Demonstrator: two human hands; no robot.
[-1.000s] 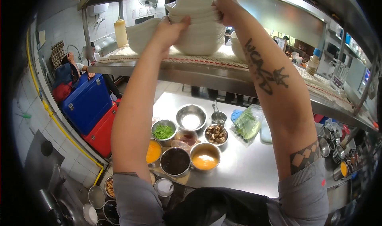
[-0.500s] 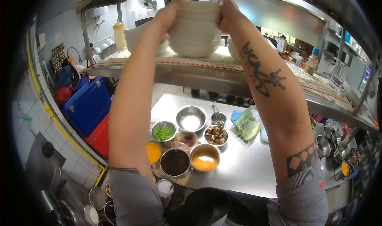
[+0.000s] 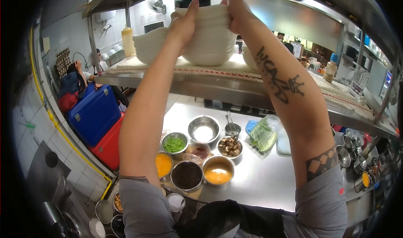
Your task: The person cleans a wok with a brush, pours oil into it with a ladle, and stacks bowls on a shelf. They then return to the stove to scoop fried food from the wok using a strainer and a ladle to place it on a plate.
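Both my arms reach up to a raised shelf, where a tall stack of white bowls [image 3: 211, 43] stands on a woven mat. On the stack's left side, my left hand [image 3: 184, 27] is closed against the upper bowls, thumb pointing up. My right hand [image 3: 238, 13] grips the upper right rim, its fingertips partly hidden behind the bowls. Another stack of white bowls [image 3: 151, 46] sits to the left, partly covered by my left forearm. More white bowls [image 3: 248, 57] show to the right, mostly behind my right arm.
Below the shelf [image 3: 197, 80], a steel counter [image 3: 256, 175] carries several metal bowls, including chopped greens [image 3: 174, 145], mushrooms [image 3: 230, 146] and an orange sauce [image 3: 218, 173]. A bagged leafy vegetable [image 3: 264, 135] lies beside them. A squeeze bottle [image 3: 128, 42] and glass mug [image 3: 358, 83] stand on the shelf.
My left hand has shifted slightly right and down along the stack. The right hand keeps its place at the rim. The whole view has moved a little, with the shelf slightly lower.
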